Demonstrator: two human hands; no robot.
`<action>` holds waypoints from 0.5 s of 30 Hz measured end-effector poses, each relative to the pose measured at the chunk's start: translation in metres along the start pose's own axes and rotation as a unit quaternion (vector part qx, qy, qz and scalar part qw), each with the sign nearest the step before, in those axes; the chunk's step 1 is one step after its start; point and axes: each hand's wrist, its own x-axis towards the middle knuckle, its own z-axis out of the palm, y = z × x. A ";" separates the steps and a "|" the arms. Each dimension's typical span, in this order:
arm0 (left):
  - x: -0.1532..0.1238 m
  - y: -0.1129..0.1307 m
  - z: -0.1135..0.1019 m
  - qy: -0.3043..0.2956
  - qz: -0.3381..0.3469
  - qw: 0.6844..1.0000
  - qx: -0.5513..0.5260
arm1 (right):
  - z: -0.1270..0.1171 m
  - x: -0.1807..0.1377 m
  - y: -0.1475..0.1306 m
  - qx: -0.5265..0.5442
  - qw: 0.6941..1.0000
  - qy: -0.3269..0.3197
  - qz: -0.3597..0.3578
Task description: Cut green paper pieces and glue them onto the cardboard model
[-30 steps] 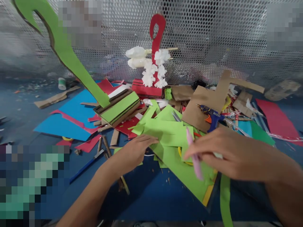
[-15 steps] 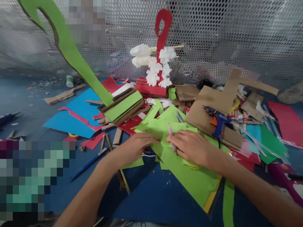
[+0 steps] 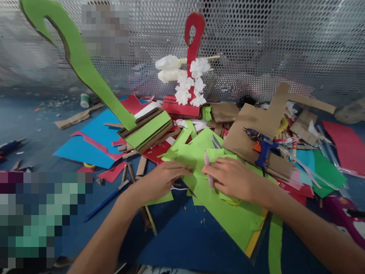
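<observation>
My right hand (image 3: 232, 175) is closed around a slim pink pen (image 3: 209, 177), held nearly upright over a green paper sheet (image 3: 228, 213). My left hand (image 3: 164, 177) lies at the sheet's left edge, with its fingers stretched over the paper; its thumb is mostly hidden. Smaller green paper pieces (image 3: 185, 152) overlap under and beyond both hands. The blades of a pair of scissors (image 3: 216, 142) poke out just beyond my right hand. Part of a yellow ring (image 3: 233, 202) shows beneath that hand.
A green hook-shaped cutout (image 3: 85, 64) rises from a cardboard base (image 3: 148, 129) at left. Behind stands a red hook (image 3: 195, 38) with white paper tufts. A blue glue gun (image 3: 265, 148) rests on cardboard (image 3: 242, 129) at right. A blue cutter (image 3: 105, 201) lies at left.
The pink pen has shifted very slightly in my right hand and tilts a little differently. My left hand stays where it was. The view has moved slightly.
</observation>
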 end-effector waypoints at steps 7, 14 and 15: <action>-0.003 0.007 0.011 -0.003 0.009 0.998 0.070 | -0.021 -0.028 0.016 -0.039 0.994 0.004 0.105; -0.006 0.009 0.017 -0.001 -0.003 0.994 0.109 | -0.023 -0.050 0.021 -0.152 0.972 -0.055 0.171; -0.007 0.008 0.018 -0.002 -0.002 0.994 0.113 | -0.023 -0.050 0.023 -0.165 0.969 -0.061 0.175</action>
